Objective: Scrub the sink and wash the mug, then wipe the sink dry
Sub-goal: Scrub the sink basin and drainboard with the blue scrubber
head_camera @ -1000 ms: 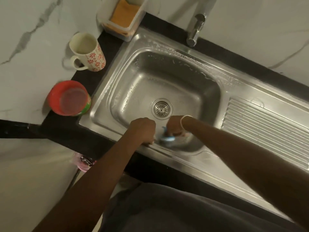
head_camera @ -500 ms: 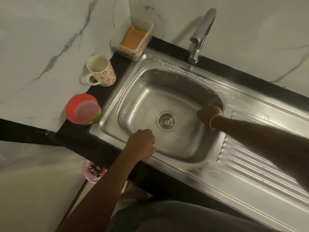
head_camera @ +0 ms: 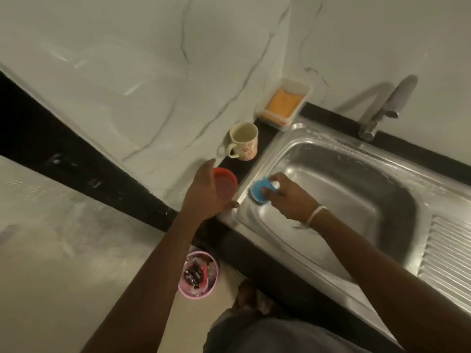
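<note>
A: From the head view, what is each hand doing?

B: The right hand (head_camera: pixel 285 197) grasps a round blue scrubber (head_camera: pixel 260 191), fingers curled round it, pressing it on the left rim of the stainless steel sink (head_camera: pixel 356 189). The left hand (head_camera: pixel 206 192) hangs released, fingers relaxed, over a red round lidded container (head_camera: pixel 226 183) on the black bench (head_camera: pixel 265 143); I think it holds nothing, though the blur makes contact hard to judge.

A: And the mug?

B: The cream mug with pink flowers (head_camera: pixel 243 141) stands upright on the bench, left of the sink, apart from both hands, handle pointing left.

A: Anything else?

B: A clear plastic tray with an orange sponge (head_camera: pixel 284 103) sits behind the mug against the marbled wall. A chrome tap (head_camera: pixel 387 108) rises at the sink's back edge. A pink bucket (head_camera: pixel 200 276) stands on the floor below the bench.
</note>
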Demonstrator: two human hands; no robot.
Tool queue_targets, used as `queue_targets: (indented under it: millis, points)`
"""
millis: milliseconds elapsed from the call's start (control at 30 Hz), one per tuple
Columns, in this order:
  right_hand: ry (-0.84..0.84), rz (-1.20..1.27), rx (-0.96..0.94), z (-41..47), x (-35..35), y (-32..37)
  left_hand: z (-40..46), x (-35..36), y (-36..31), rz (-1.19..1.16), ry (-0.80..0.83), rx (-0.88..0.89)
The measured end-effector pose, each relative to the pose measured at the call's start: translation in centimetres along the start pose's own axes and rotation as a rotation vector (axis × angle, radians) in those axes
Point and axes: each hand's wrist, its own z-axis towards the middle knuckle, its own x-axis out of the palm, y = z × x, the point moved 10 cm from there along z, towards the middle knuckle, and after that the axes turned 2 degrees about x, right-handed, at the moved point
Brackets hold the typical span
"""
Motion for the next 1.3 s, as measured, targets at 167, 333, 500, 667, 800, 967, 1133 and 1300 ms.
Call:
queue_targets:
  millis: [167,333,500,667,800,967,1133,1300]
  points:
    - [0.008,-0.136,-0.22,3.4,4.8,9.4,0.0,-0.1,0.9,-0.062,-0.1,-0.022]
    - [0.114,-0.64,-0.197,6.5,9.0,9.2,-0.7,-1.1,3.6,-0.234,-0.26,-0.025]
    - [-0.066,-0.785,-0.132,9.9,9.3,10.1,-0.6,-1.3,2.8,-0.225,-0.294,0.04]
    - [0.188,-0.802,-0.191,9.0,11.6,8.5,-0.6,-1.5,3.1,-0.22,-0.35,0.057]
    - [0.108,-0.905,-0.216,10.3,9.8,8.5,-0.6,-1.9,2.3,-0.22,-0.374,0.095]
    - [0.104,-0.65,-0.256,8.5,10.5,10.7,-0.4,-1.7,2.8,-0.157,-0.349,0.084]
    - [-0.278,0.193,-0.139,3.9,1.6,7.2,-0.4,-1.7,2.2,-0.065,-0.378,0.051]
    - [-0.547,0.495,0.145,-5.6,-5.8,-5.8,-1.8,-1.3,-2.3,0.106,-0.393,0.143]
